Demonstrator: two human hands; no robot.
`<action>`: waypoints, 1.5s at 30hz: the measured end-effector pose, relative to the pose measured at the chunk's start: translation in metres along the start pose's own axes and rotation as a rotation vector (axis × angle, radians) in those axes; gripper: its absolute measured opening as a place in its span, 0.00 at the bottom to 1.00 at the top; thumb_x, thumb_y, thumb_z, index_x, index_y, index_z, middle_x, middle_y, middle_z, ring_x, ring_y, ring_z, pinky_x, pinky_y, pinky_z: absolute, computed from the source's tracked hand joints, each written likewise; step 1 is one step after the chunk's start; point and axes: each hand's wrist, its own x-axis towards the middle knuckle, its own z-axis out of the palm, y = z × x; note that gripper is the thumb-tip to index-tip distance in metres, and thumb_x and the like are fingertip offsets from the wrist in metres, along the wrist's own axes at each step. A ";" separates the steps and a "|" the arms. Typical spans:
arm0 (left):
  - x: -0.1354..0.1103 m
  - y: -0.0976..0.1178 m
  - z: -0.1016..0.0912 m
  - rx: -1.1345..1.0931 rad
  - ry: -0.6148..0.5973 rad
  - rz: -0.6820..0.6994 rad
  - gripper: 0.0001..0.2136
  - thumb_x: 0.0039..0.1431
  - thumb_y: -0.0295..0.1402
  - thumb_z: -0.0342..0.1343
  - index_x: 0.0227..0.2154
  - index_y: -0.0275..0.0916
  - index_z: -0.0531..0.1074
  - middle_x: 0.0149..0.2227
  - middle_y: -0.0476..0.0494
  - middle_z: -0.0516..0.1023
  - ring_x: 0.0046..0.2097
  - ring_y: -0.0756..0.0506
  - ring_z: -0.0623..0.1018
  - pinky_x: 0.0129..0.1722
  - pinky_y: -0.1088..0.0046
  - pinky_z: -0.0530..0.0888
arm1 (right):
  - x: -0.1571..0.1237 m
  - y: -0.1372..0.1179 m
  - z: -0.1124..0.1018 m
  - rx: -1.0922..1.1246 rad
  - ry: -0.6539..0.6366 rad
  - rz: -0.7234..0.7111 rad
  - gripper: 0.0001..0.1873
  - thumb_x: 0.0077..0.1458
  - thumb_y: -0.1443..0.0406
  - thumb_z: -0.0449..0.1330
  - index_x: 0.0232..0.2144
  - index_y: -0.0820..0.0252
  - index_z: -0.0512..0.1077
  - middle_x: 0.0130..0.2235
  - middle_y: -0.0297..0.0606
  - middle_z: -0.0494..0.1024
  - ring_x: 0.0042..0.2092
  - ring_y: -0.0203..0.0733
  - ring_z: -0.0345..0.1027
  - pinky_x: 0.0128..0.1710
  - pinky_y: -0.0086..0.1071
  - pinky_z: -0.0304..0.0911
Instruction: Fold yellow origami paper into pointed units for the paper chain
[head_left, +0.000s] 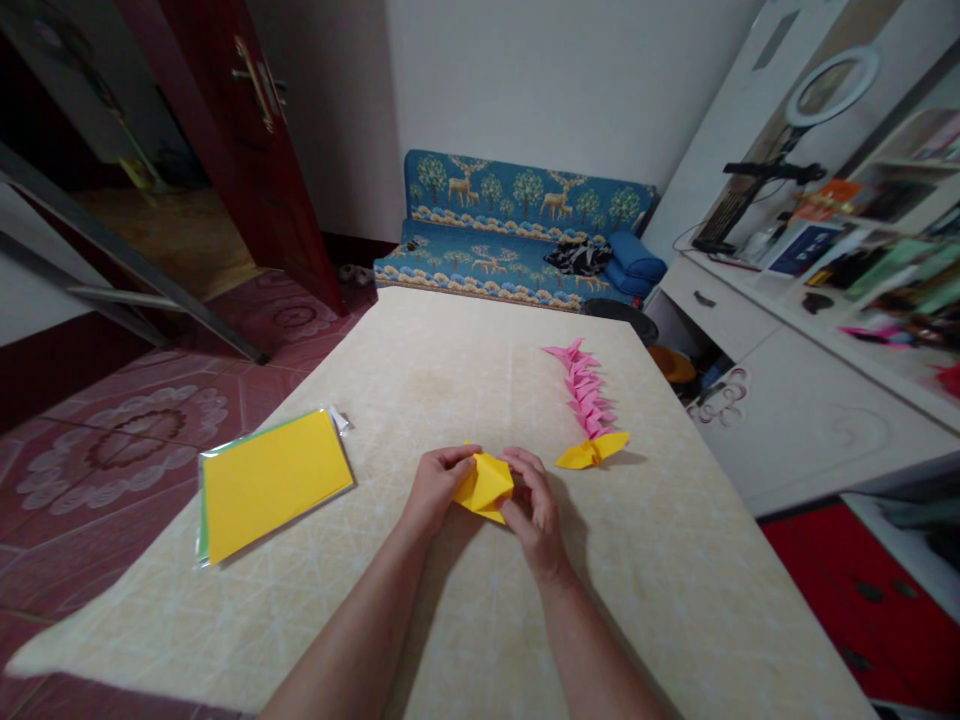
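Between my two hands is a sheet of yellow origami paper (486, 482), partly folded, with creased flaps showing. My left hand (439, 485) pinches its left side between thumb and fingers. On the right side, my right hand (536, 505) grips the paper's edge, thumb below and fingers above. Farther right on the table, a yellow origami crane (592, 452) with spread wings stands at the near end of a row of pink origami cranes (586, 385). To the left lies a stack of yellow paper (277, 485) on a clear sleeve with a green edge.
The table (450, 360) has a pale patterned cloth. Beyond its far edge stands a blue sofa (517, 235) with deer patterns. On the right is a white cabinet (810, 400) with a cluttered top and a ring light (832, 88). A metal ladder (150, 290) leans at the left near a red door (247, 150).
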 end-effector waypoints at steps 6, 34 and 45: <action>0.001 0.000 0.001 0.087 -0.059 -0.031 0.14 0.41 0.30 0.60 0.33 0.29 0.78 0.32 0.35 0.80 0.30 0.44 0.77 0.32 0.70 0.72 | 0.001 0.005 -0.002 -0.064 -0.025 -0.014 0.27 0.46 0.69 0.58 0.51 0.55 0.66 0.57 0.44 0.60 0.57 0.51 0.56 0.53 0.42 0.59; -0.005 0.003 0.001 -0.030 -0.189 -0.096 0.18 0.48 0.38 0.60 0.39 0.30 0.76 0.36 0.34 0.79 0.33 0.45 0.77 0.32 0.73 0.70 | 0.006 0.012 -0.001 -0.087 0.037 -0.040 0.22 0.45 0.75 0.57 0.43 0.55 0.72 0.52 0.43 0.67 0.54 0.46 0.61 0.52 0.39 0.60; -0.007 0.003 0.002 -0.025 -0.325 -0.145 0.16 0.47 0.34 0.60 0.39 0.32 0.77 0.37 0.34 0.79 0.36 0.44 0.77 0.32 0.72 0.71 | 0.006 0.019 -0.005 -0.048 0.135 -0.033 0.14 0.47 0.72 0.56 0.36 0.55 0.75 0.43 0.41 0.72 0.46 0.45 0.67 0.44 0.36 0.64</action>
